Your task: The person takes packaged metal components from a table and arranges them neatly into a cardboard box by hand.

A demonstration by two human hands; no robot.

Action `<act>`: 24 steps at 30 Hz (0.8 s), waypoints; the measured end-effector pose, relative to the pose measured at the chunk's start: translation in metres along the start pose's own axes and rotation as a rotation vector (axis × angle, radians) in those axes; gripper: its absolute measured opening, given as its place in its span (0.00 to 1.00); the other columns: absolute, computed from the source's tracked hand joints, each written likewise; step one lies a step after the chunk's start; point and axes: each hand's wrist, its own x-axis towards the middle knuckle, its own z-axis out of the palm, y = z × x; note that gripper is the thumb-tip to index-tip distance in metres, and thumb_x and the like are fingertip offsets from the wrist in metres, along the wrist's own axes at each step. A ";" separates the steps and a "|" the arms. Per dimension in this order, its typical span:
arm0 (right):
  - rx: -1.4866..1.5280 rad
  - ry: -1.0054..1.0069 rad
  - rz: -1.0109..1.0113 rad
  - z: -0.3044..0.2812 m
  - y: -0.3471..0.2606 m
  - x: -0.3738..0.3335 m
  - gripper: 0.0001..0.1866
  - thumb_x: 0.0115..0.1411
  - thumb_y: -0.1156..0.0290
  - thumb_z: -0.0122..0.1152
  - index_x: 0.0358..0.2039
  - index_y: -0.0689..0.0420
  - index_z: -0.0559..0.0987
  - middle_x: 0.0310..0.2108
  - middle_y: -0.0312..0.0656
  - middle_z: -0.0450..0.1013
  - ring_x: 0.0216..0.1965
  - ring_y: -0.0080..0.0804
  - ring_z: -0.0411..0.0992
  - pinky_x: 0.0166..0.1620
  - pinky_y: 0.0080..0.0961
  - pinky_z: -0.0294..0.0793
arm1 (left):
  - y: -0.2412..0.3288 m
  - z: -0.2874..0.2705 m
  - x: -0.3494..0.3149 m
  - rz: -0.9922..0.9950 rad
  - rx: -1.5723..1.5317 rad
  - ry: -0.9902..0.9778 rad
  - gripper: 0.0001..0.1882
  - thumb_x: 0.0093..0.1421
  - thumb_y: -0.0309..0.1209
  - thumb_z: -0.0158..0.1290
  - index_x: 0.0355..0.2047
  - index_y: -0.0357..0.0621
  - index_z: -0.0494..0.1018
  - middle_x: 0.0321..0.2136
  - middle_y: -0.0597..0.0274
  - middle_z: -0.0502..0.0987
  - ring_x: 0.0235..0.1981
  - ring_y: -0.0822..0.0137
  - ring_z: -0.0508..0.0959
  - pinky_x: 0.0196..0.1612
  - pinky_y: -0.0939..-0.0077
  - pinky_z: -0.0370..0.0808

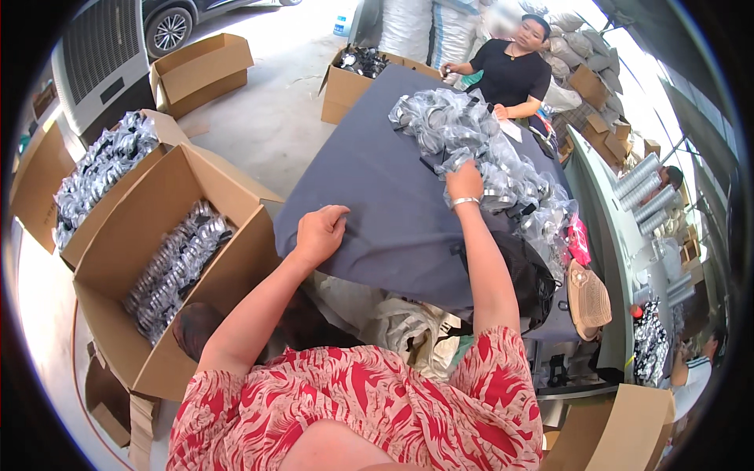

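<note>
At the table's (377, 196) near edge, left hand (318, 233) rests loosely open on the cloth while right hand (465, 182) grabs a packet from the pile (471, 149), looks mid-pick, needs pulling one free.

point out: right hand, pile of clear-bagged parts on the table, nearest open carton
right hand (464, 180), head view, back of the hand
pile of bagged parts (459, 129), head view, middle of the heap
open carton (122, 235), head view, bare inner wall
</note>
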 end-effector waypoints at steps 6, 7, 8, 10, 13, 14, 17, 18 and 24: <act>0.985 -0.508 0.107 -0.041 0.019 -0.004 0.21 0.44 0.72 0.62 0.39 0.67 0.73 0.23 0.39 0.72 0.23 0.24 0.70 0.26 0.20 0.67 | 0.002 -0.005 0.002 -0.069 0.054 -0.044 0.09 0.49 0.25 0.50 0.32 0.46 0.75 0.27 0.58 0.77 0.27 0.56 0.76 0.31 0.67 0.72; 1.096 -0.666 0.120 -0.046 0.021 -0.008 0.19 0.46 0.75 0.62 0.41 0.65 0.73 0.21 0.30 0.68 0.21 0.13 0.63 0.23 0.11 0.59 | 0.004 -0.003 0.005 -0.067 0.053 -0.046 0.09 0.49 0.25 0.50 0.32 0.46 0.75 0.27 0.58 0.77 0.27 0.56 0.76 0.31 0.67 0.72; 1.129 -0.693 0.095 -0.050 0.012 -0.019 0.19 0.46 0.75 0.62 0.41 0.64 0.73 0.21 0.30 0.68 0.21 0.14 0.63 0.22 0.11 0.59 | 0.003 -0.003 0.007 -0.143 0.018 -0.090 0.09 0.49 0.26 0.51 0.33 0.45 0.74 0.27 0.58 0.76 0.26 0.56 0.76 0.31 0.67 0.72; 1.140 -0.750 0.049 -0.053 0.000 -0.043 0.20 0.47 0.75 0.61 0.43 0.64 0.71 0.22 0.29 0.68 0.20 0.14 0.62 0.22 0.11 0.59 | 0.011 0.001 0.014 -0.215 -0.023 -0.140 0.09 0.50 0.26 0.51 0.34 0.45 0.74 0.27 0.58 0.76 0.25 0.57 0.76 0.31 0.67 0.72; 1.290 -0.812 -0.114 -0.048 -0.033 -0.083 0.19 0.50 0.79 0.58 0.44 0.62 0.71 0.29 0.31 0.72 0.25 0.13 0.65 0.27 0.10 0.63 | 0.029 0.006 0.025 -0.155 -0.125 0.020 0.11 0.52 0.29 0.51 0.37 0.44 0.74 0.31 0.57 0.76 0.30 0.57 0.75 0.33 0.67 0.72; 1.294 -0.807 -0.180 -0.036 -0.037 -0.093 0.19 0.50 0.80 0.58 0.44 0.63 0.70 0.30 0.32 0.72 0.28 0.15 0.67 0.31 0.12 0.66 | 0.036 0.007 0.028 0.002 -0.088 0.086 0.12 0.53 0.29 0.51 0.38 0.44 0.73 0.34 0.57 0.75 0.33 0.57 0.74 0.36 0.67 0.71; 1.264 -0.795 -0.385 0.002 -0.044 -0.115 0.13 0.49 0.79 0.57 0.37 0.63 0.71 0.28 0.34 0.72 0.30 0.18 0.67 0.34 0.19 0.68 | 0.039 0.021 0.029 0.254 0.004 0.023 0.14 0.54 0.31 0.50 0.41 0.44 0.72 0.41 0.57 0.72 0.43 0.55 0.70 0.43 0.64 0.67; 1.138 -0.740 -0.458 0.001 -0.047 -0.119 0.11 0.49 0.77 0.57 0.35 0.63 0.71 0.27 0.34 0.72 0.28 0.18 0.66 0.33 0.20 0.68 | 0.038 0.026 0.026 0.302 -0.023 -0.025 0.13 0.54 0.32 0.50 0.40 0.44 0.71 0.41 0.58 0.72 0.43 0.55 0.70 0.45 0.63 0.66; 0.927 -0.809 -0.428 -0.019 -0.034 -0.051 0.09 0.48 0.75 0.56 0.31 0.62 0.78 0.23 0.36 0.74 0.26 0.20 0.70 0.31 0.21 0.70 | 0.036 0.039 0.022 0.194 -0.020 -0.028 0.11 0.53 0.32 0.52 0.36 0.43 0.71 0.35 0.58 0.69 0.38 0.56 0.68 0.40 0.64 0.69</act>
